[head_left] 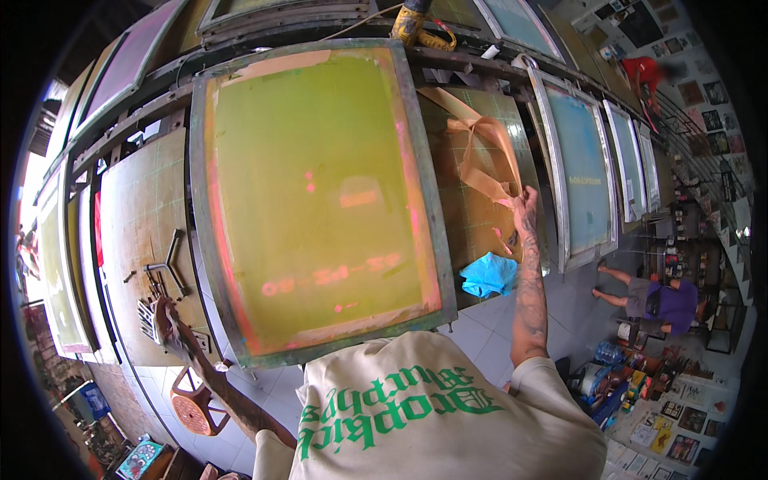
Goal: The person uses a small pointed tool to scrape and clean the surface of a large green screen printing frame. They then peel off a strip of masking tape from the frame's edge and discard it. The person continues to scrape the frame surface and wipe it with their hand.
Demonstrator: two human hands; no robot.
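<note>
A large screen-printing frame (320, 184) with yellow-green mesh, pink-edged borders and pink marks lies in front of me. To its right, my right hand (524, 214) is closed on crumpled strips of brown tape (490, 144), which loop up over a brown board (468, 232). On the left, my left hand (166, 324) is low over another board (148, 200), its fingers curled beside small metal parts (147, 317). What those fingers hold, if anything, is not clear. Just beyond them lie dark bolts (154, 282) and an angled metal bar (171, 260).
A blue cloth (489, 274) and pink scraps (504, 240) lie on the right board. Further right stands a blue-mesh frame (578, 168). A yellow tool (410, 28) rests past the big frame. Below left is an orange stool (196, 404); a person in purple (676, 308) sits at right.
</note>
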